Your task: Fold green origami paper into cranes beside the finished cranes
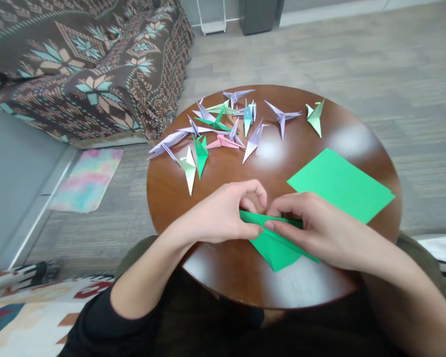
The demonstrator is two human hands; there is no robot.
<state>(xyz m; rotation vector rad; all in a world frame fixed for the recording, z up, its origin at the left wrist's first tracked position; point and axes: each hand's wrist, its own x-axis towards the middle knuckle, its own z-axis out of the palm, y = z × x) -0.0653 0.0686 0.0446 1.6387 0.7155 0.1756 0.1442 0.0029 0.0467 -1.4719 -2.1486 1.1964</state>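
Note:
A partly folded green paper (277,248) lies on the near part of the round brown table (215,178). My left hand (223,213) pinches its upper left edge with curled fingers. My right hand (312,223) presses and pinches the same paper from the right, thumb meeting the left thumb at the fold. A flat stack of green paper sheets (342,183) rests just beyond my right hand. Several finished paper cranes (223,129) in lilac, green, pink and white lie across the far half of the table.
A sofa under a patterned brown throw (89,64) stands to the far left. A pastel mat (87,178) lies on the grey carpet beside the table. A patterned rug (29,307) covers the floor at lower left.

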